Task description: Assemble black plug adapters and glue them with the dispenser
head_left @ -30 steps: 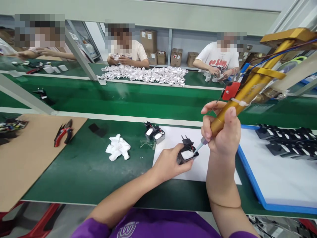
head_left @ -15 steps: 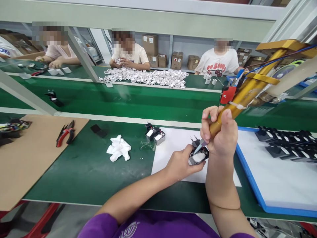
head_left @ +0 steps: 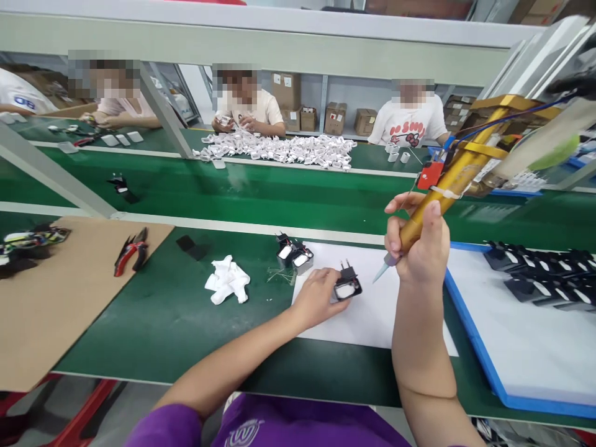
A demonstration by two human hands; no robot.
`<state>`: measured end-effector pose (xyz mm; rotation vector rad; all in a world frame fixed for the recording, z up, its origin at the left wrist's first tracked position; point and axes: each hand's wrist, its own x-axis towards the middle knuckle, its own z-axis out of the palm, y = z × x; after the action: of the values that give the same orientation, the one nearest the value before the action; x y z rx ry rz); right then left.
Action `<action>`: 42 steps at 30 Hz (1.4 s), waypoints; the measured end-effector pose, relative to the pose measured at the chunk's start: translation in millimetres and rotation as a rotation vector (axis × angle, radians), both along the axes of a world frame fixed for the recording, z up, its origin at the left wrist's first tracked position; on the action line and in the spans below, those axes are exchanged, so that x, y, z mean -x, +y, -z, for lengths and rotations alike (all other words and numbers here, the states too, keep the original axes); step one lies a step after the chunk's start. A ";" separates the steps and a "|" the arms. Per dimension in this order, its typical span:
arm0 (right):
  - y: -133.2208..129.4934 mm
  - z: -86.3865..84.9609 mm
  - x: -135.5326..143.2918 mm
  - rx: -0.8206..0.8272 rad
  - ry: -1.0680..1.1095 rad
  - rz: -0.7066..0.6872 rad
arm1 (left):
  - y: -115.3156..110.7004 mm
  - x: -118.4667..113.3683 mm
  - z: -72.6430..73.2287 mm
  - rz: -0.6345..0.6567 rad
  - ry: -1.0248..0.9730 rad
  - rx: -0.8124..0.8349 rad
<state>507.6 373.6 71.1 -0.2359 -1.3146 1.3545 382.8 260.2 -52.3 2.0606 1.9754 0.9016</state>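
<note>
With thumb and fingers, my left hand [head_left: 319, 295] grips a black plug adapter [head_left: 347, 289] whose open side shows a white block; its two pins point up and away. My right hand [head_left: 421, 242] is wrapped round a gold glue dispenser [head_left: 442, 192] with a red switch and wires. The dispenser's pale tapered nozzle [head_left: 382, 272] points down, to the right of the adapter and apart from it. Both hands are above a white sheet [head_left: 372, 329]. Two more open adapters [head_left: 294, 256] stand side by side at the sheet's far left corner.
A crumpled white tissue [head_left: 228, 280] and a black piece [head_left: 190, 247] lie to the left. Red-handled pliers [head_left: 131, 250] rest on brown cardboard [head_left: 88, 292]. On the right, a blue-edged tray [head_left: 484, 360] holds rows of black adapters [head_left: 544, 288]. Several co-workers sit beyond a heap of white plugs [head_left: 279, 149].
My left hand has moved left with the adapter, away from the nozzle. The nozzle was inside the adapter's open side and is now clear of it. My right hand keeps its grip.
</note>
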 end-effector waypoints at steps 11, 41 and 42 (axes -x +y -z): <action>19.7 10.3 -2.3 0.029 -0.026 0.215 | -17.6 52.6 27.4 -0.318 0.220 -0.154; -50.0 170.5 34.3 -0.483 -1.097 0.160 | -13.7 92.5 44.8 -0.392 -0.655 -0.002; -50.4 174.1 37.2 -0.513 -1.093 0.198 | -13.0 92.3 45.3 -0.396 -0.649 -0.005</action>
<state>470.4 323.2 -103.0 -0.7901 -2.4010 0.6299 290.5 247.2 -97.6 1.1503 1.9927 1.4186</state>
